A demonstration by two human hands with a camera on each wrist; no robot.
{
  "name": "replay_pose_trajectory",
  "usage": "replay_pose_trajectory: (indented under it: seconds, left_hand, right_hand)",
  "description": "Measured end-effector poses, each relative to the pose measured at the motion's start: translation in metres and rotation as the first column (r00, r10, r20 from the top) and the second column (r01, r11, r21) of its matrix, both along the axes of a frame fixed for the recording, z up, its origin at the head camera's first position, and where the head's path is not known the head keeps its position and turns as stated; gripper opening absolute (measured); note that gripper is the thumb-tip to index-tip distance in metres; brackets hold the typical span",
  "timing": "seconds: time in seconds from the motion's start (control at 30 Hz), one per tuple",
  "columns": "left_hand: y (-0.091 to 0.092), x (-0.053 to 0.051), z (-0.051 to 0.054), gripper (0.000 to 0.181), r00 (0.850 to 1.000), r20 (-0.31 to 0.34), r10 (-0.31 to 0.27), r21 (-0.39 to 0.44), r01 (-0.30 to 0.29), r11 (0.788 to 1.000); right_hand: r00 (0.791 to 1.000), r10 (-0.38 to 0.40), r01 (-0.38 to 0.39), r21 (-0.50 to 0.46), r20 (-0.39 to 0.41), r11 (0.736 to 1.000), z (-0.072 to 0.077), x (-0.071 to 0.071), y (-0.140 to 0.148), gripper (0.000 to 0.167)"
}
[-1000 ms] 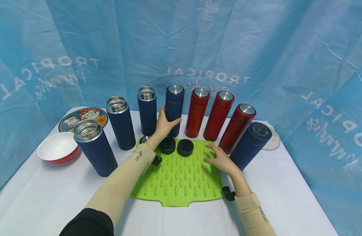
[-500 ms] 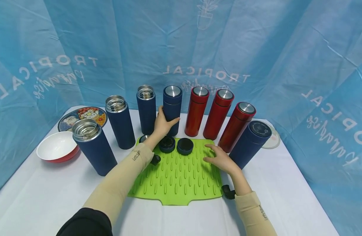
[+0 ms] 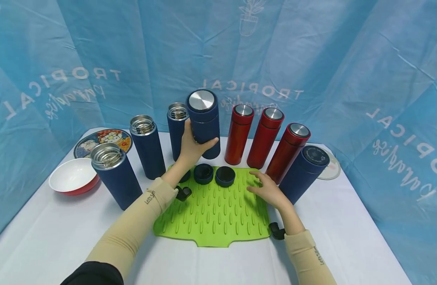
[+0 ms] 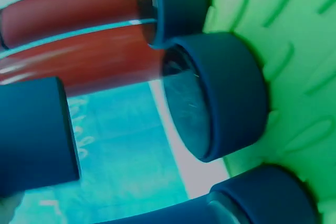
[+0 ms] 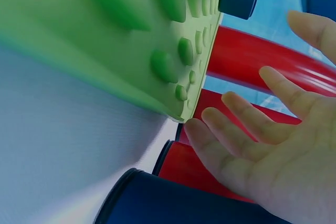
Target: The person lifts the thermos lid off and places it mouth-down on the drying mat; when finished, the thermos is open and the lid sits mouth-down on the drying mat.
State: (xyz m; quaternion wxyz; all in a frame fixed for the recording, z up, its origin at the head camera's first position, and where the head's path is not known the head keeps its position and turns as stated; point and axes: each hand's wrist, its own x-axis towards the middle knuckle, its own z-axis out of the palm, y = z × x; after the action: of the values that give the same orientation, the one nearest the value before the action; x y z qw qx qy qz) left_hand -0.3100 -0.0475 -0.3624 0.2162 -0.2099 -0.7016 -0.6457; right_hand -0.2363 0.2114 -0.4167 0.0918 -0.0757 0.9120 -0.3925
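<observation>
A blue bottle with a silver-topped lid (image 3: 203, 118) is gripped by my left hand (image 3: 192, 148), which holds it upright, raised off the table. Its base end (image 4: 37, 135) hangs clear in the left wrist view. Two dark blue caps (image 3: 203, 174) (image 3: 225, 176) lie on the green mat (image 3: 212, 213); another cap (image 3: 185, 177) is partly hidden behind my left wrist. My right hand (image 3: 269, 192) hovers over the mat's right edge, fingers spread and loosely bent, holding nothing. In the right wrist view its palm (image 5: 294, 156) faces the camera, empty.
Three lidless blue bottles (image 3: 116, 178) stand at the left, near a white-and-red bowl (image 3: 74, 176) and a patterned plate (image 3: 122, 138). Three red bottles (image 3: 237, 138) stand right of centre. Another blue bottle (image 3: 300, 178) stands beside my right hand, partly covering a pale round plate (image 3: 333, 170).
My left hand has lifted the silver-topped blue bottle and brought it up and closer to me. The right hand has hardly moved.
</observation>
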Motion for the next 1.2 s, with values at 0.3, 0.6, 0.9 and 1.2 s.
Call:
replay_pose_trajectory:
  seconds: [0.3,0.6,0.9,1.2]
  left_hand:
    - [-0.016,0.033,0.007,0.082,0.998,-0.006,0.068,-0.271,-0.067,0.960]
    - [-0.024,0.049,0.000,0.080,0.949,-0.299,0.098,-0.610,-0.268,0.746]
    - [-0.026,0.055,-0.002,0.077,0.886,-0.463,0.018,-0.738,-0.397,0.546]
    - [-0.028,0.057,-0.012,0.086,0.854,-0.510,-0.101,-0.830,-0.459,0.317]
  right_hand:
    - [0.998,-0.028,0.026,-0.024,-0.054,0.999,0.002,-0.001,-0.001,0.055]
    - [0.971,-0.139,0.098,-0.207,-0.193,0.973,0.012,-0.003,-0.009,0.040]
    - [0.940,-0.240,0.123,-0.416,-0.243,0.901,0.034,0.003,-0.020,0.041]
    - [0.973,-0.182,0.156,-0.179,-0.140,0.972,0.044,0.006,-0.032,0.061]
